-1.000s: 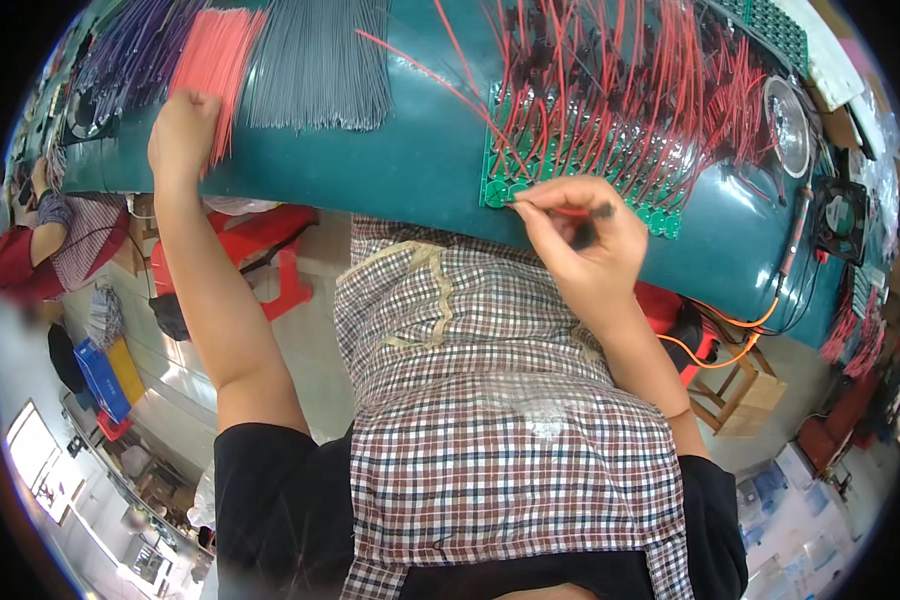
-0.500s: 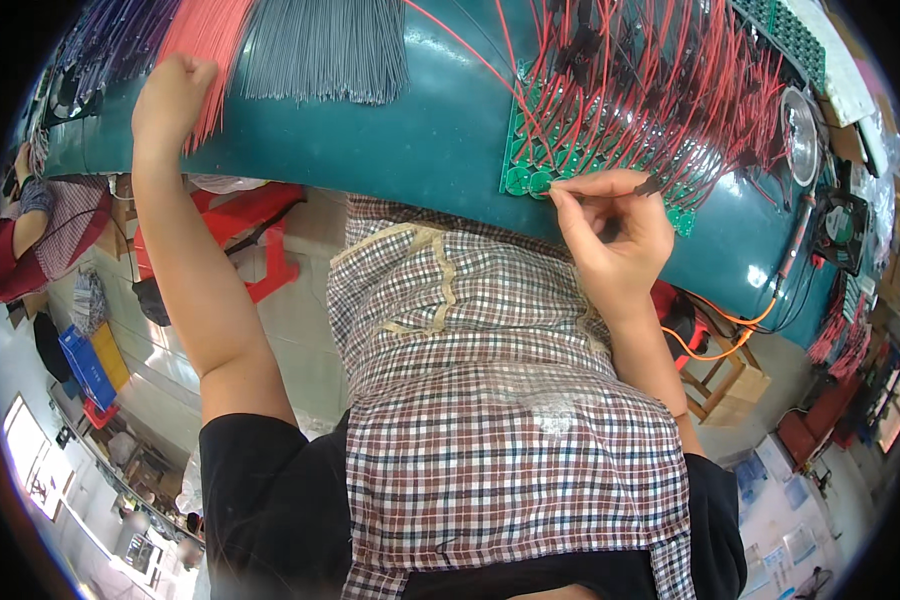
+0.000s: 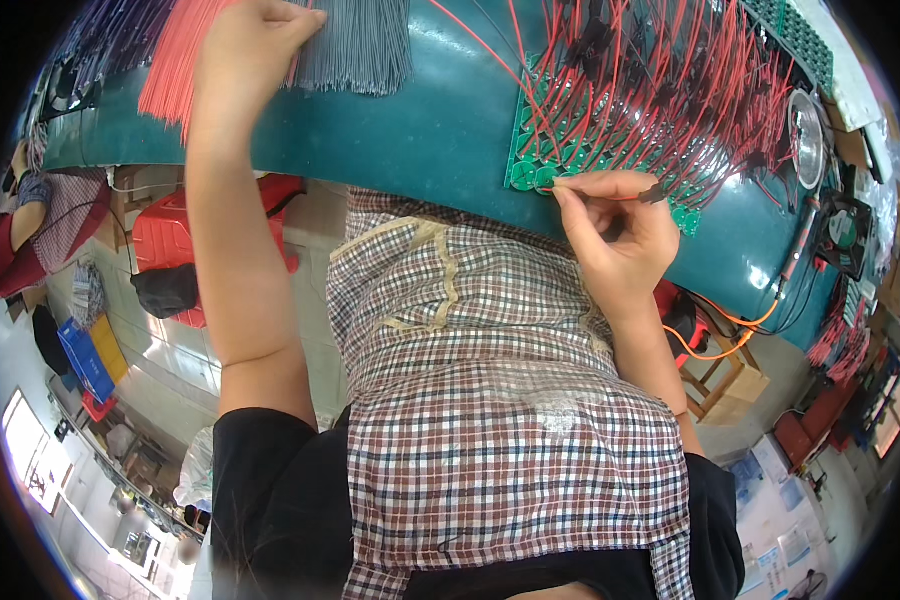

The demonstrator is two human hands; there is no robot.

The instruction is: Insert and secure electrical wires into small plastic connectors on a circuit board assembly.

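My left hand (image 3: 255,45) is over the front ends of the wire bundles, its thumb and fingers pinched together beside the grey wires (image 3: 360,60). A thin reddish strand shows under those fingers; whether they grip it is unclear. Left of the hand lie the red wires (image 3: 175,75). At the near edge of the green circuit board panel (image 3: 526,150), my right hand (image 3: 625,235) pinches a short red wire lead with a black connector (image 3: 652,194). The lead's red end points at the round boards. Many red and black leads (image 3: 660,90) stand over the panel.
The green work surface (image 3: 390,140) spans the top. At right are a round metal dish (image 3: 805,140), a soldering iron (image 3: 802,240) with an orange cable, and a small black fan (image 3: 843,235). Red stools (image 3: 170,235) stand below; another person's arm (image 3: 28,220) is at far left.
My left hand has moved right and farther away, from the red wires to the grey ones. My right hand keeps its pinch on the lead, almost in the same place.
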